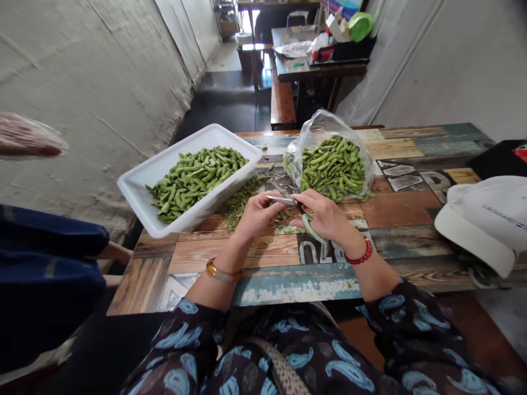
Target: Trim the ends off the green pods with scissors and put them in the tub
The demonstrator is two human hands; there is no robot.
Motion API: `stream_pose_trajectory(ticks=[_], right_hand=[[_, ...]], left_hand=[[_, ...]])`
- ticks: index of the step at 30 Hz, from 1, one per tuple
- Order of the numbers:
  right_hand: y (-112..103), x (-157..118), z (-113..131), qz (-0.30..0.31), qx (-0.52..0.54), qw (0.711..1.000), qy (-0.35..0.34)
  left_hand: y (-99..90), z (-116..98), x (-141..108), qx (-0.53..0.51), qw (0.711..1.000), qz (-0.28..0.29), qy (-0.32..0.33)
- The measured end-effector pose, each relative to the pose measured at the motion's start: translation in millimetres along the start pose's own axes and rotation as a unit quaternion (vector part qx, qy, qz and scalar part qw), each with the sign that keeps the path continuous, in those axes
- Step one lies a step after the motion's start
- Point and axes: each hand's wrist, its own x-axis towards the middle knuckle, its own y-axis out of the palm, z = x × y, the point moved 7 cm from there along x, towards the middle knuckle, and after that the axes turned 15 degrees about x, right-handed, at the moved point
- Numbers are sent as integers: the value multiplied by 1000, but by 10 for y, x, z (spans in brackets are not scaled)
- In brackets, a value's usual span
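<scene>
My right hand (325,214) grips a pair of scissors (312,228) with pale green handles, the metal blades pointing left. Beside the blade tips, my left hand (256,215) is closed in a pinch; whatever lies between its fingers is hidden. Behind my right hand, a clear plastic bag (319,122) lies open toward me, full of green soybean pods (334,164). To the left, a white plastic tub (144,189) holds a heap of pods (197,178). Small green trimmings (239,204) are scattered on the table between tub and bag.
The wood-patterned table (206,252) carries a white cap (486,216) at its right end. On the left stands a person in dark blue clothing (49,263), close to the table edge. Farther back are a bench (282,101) and another table (284,68) with items on it.
</scene>
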Motion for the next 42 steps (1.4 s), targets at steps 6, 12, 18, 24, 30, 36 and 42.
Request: stream_pose_trajectory(ticks=[6,12,18,24,30,36,42], right_hand=[[76,-17,-3,10,-13,1000,-8],[87,-22,26,-2,-13,999,-32],[95,-24,30,5,-6,999,-32],[99,-27,42,2,7,999,-35],[117,-34,48,-5,23,999,-45],[158,-52,-21,5,6,999,-39],[33,-48,-189,-67,-18,998,-3]], left_hand=[[-72,-78,-43,58,998,-16,27],[-61,-171,-63,72,996,-3,51],[-89,-122,-61,98,994,-26,42],[-78,-103,-59,78,996,-22,42],[-43,-116,-72,33,999,-8,36],[-22,-76,-72,13,1000,1,24],[-81,-27,-52,-78,996,-35,-4]])
